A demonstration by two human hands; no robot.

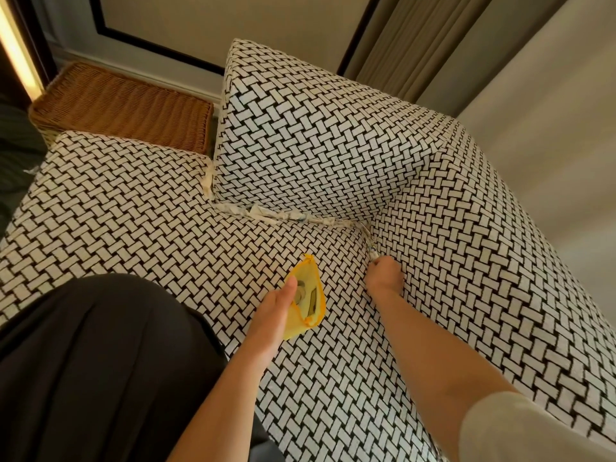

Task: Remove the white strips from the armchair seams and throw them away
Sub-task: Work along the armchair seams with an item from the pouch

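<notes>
The left hand (pixel 276 306) pinched a small yellow bag (pixel 308 303) by its rim, thumb on top, and held its mouth open just above the armchair seat (pixel 150 225). Pale pieces lay inside the bag; what they were could not be told. A brown wicker basket (pixel 123 108) stood behind the seat's far left corner, close against the wall. Only its woven top showed, so its contents were hidden.

The right hand (pixel 385 275) was closed around the near end of a white strip (pixel 286 217), fingers curled at the seam where the seat met the right armrest (pixel 483 255). From that grip the strip ran up the seam to the inner corner. It then turned left along the foot of the back cushion (pixel 316 141), crumpled and partly lifted out of the crease. A second strip (pixel 208 178) stood in the short upright seam at the cushion's left edge.

The two hands were near each other but apart, with bare seat fabric between them. A dark garment (pixel 86 361) covered the seat's near left part. The middle and left of the seat lay open. The armrest rose close on the right, and a curtain (pixel 410 38) hung behind it.
</notes>
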